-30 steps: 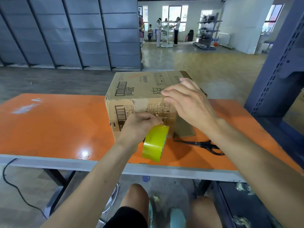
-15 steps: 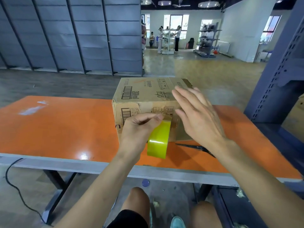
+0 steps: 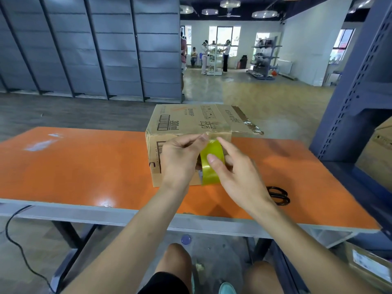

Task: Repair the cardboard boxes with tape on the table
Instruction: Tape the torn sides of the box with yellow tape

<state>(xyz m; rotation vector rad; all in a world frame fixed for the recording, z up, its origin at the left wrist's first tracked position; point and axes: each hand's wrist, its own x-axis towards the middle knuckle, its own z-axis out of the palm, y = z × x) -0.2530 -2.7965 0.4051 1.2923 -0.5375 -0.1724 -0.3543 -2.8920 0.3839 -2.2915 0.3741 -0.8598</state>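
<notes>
**Figure: starting a strip of tape, head view.**

- **Nearest the viewer:** The scissors (image 3: 279, 195) lie on the orange table (image 3: 84, 166). They are to the right of the grip and on the person's side of it, well apart from both hands.
- **At the grip:** The yellow roll (image 3: 212, 172) stands on edge against the near face of the box (image 3: 186, 122).
- **Left hand:** The left hand (image 3: 180, 162) is curled at the roll's left. Its thumb and forefinger are pinched together on the tape end (image 3: 209, 137), just above the roll at the box's top near edge. Its lower fingers are hidden behind the roll.
- **Right hand:** The right hand (image 3: 241, 179) holds the roll from the right, with the thumb (image 3: 212, 159) pressed on its outer face and the other fingers curled behind. Its forefinger reaches straight up beside the pinch.
- **Beyond the grip:** The box top carries print and a barcode. Farther right, a flap juts past the box's side and bears an old, wrinkled strip (image 3: 247, 122).

**Judgement:** The step in hand appears to be anchoring a fresh strip at the top near edge. The next move calls for the left pinch to keep the end pressed down. The right hand then draws the roll away from it, with the tape kept taut and flat against the cardboard. The scissors are needed after that, which means freeing the right hand. Which seam the strip is meant to close cannot be told from this view.
</notes>
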